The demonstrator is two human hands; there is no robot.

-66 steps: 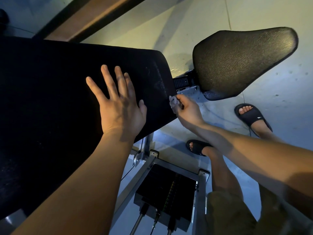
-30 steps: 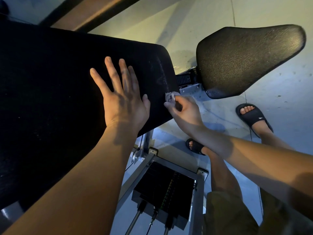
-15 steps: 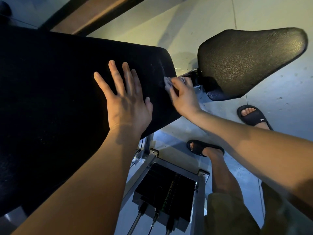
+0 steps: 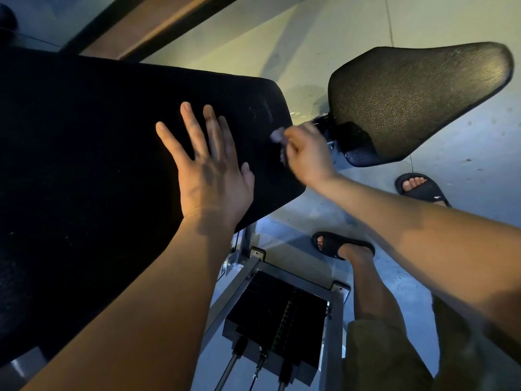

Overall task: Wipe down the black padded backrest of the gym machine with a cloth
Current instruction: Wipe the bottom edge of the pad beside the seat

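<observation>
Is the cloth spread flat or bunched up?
Bunched: the small pale cloth shows only as a blurred wad gripped in the right hand.

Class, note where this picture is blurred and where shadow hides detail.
Head view: the right hand and its cloth are motion-blurred; the left hand is sharp; the backrest sinks into near-black shadow; the seat pad catches light, showing grain.

Bare forearms (image 4: 141,306), blk slide sandals (image 4: 342,245) w/ open toes, olive shorts (image 4: 380,356)
</observation>
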